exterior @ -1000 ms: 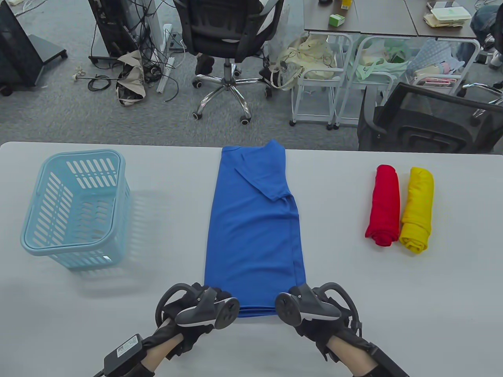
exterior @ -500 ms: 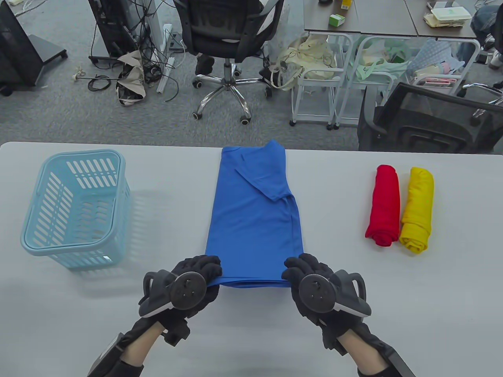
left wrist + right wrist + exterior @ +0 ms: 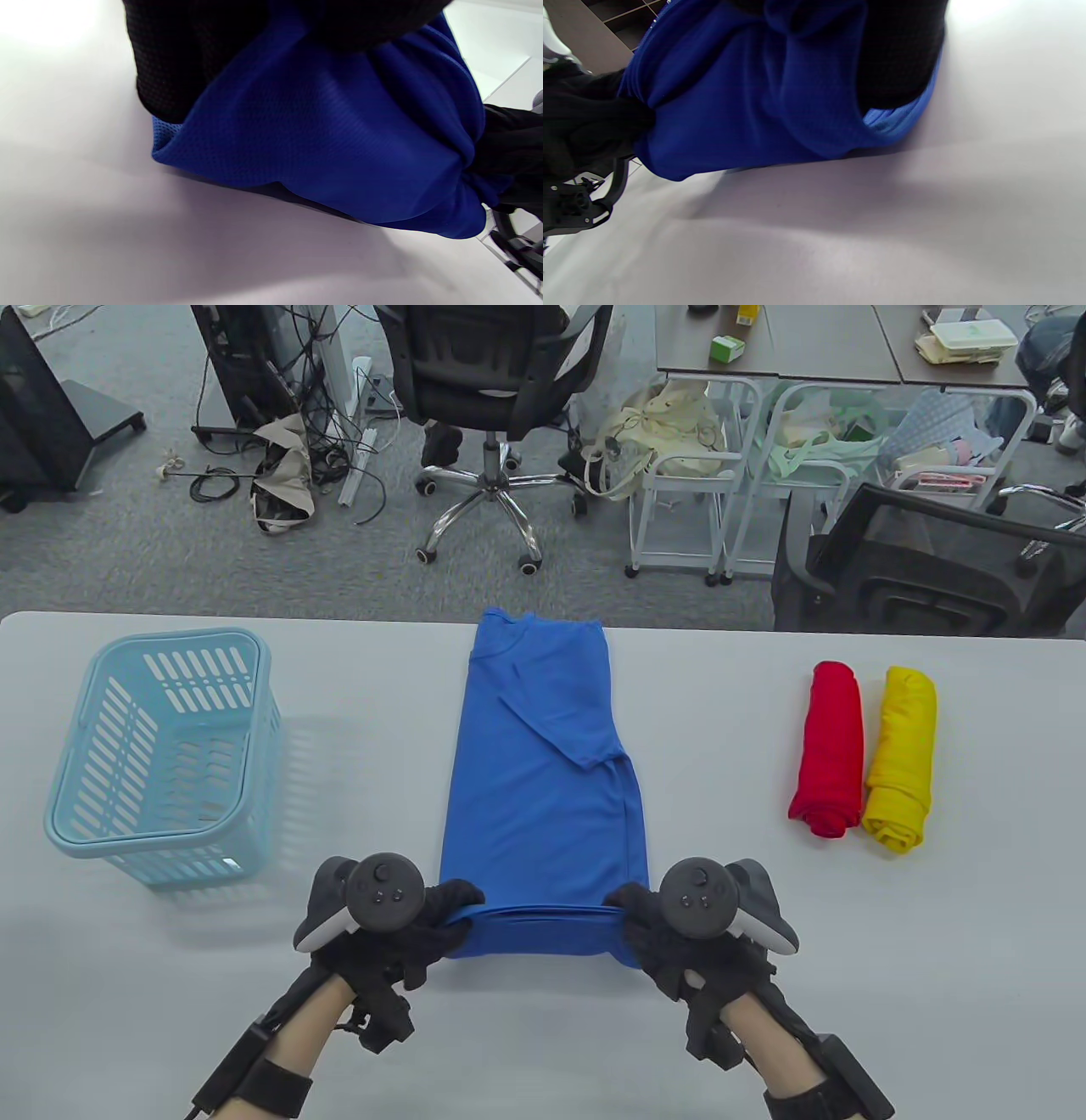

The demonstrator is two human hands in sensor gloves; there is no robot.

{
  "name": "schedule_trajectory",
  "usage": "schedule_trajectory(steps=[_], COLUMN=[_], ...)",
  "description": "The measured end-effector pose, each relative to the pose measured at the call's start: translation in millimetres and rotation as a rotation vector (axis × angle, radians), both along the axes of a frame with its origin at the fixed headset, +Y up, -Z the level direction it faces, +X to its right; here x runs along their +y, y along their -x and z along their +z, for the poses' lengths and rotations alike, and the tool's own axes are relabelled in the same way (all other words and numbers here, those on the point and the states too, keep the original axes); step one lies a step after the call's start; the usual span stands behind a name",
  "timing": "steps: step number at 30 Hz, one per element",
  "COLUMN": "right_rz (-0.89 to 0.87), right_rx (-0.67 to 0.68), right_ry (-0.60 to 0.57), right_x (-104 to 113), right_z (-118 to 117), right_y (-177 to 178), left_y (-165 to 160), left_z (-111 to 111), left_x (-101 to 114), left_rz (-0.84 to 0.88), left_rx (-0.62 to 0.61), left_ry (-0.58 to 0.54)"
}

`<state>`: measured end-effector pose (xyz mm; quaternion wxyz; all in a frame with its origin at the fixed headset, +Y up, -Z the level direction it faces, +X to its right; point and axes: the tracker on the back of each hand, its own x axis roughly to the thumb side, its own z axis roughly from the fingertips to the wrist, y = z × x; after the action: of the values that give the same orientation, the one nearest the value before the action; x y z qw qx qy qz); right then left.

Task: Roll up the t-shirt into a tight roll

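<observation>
Left hand (image 3: 399,929) and right hand (image 3: 679,937) each pinch the blue t-shirt (image 3: 543,780) hem near the table's (image 3: 848,984) front edge (first turn) — uneven pull risks a loose, skewed roll.

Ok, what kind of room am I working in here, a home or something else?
Most likely an office or lab, not a home: grey carpet with a wheeled office chair, a tangle of cables on the floor, and desks with white carts behind the work table.
</observation>
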<state>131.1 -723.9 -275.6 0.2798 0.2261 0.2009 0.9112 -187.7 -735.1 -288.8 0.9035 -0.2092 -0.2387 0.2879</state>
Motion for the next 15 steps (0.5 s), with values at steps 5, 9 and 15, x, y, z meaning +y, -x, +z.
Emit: schedule_trajectory(steps=[5, 9, 15], right_rz=[-0.220, -0.195, -0.087], right_rx=[0.121, 0.110, 0.067], right_ry=[0.259, 0.224, 0.187], right_x=[-8.5, -3.6, -5.0], right_z=[2.0, 0.4, -7.4], right_y=[-5.2, -3.0, 1.3], left_y=[2.8, 9.1, 20.9], left_z=[6.5, 2.5, -1.1], left_x=[-11.2, 3.2, 8.7], left_rz=[0.158, 0.051, -0.112], left_rx=[-0.193, -0.112, 0.084], left_ry=[0.429, 0.274, 0.024])
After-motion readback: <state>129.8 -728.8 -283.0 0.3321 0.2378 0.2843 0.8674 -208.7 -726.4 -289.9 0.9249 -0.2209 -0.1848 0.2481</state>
